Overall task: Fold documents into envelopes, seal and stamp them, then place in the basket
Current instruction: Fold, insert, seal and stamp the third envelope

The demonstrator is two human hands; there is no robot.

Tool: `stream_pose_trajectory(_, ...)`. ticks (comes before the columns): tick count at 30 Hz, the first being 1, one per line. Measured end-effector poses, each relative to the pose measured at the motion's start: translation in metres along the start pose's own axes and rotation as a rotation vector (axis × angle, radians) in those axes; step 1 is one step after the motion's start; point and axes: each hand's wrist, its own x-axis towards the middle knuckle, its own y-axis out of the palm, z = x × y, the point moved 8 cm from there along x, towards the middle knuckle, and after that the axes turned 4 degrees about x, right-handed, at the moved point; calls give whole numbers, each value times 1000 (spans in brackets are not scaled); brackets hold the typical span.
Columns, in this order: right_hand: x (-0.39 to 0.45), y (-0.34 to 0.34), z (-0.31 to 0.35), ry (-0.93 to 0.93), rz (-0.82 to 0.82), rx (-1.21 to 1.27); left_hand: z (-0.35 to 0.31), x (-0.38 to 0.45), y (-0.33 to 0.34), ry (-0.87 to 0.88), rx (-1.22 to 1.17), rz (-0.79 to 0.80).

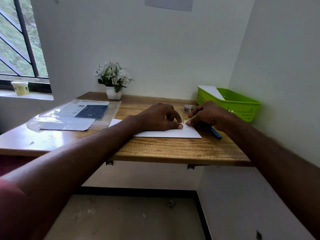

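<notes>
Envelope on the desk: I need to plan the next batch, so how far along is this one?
Done: one white envelope already sits in the green basket. In hand: the left hand pins a flat envelope to the desk while the right hand presses what looks like a stamp at its corner. Left: moving this envelope into the basket.

Both forearms are bare to the left hand (160, 116) and right hand (207, 115); a dark red sleeve (10, 201) covers the left upper arm.
</notes>
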Motion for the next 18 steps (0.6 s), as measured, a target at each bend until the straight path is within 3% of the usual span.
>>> stream_pose_trajectory(10, 6, -1, 0, -5, -7, -90, 0, 0, 0, -10, -2, 8)
stream_pose_trajectory(18, 12, 14, 14, -63, -1, -418, 0, 1, 0, -12, 25, 13)
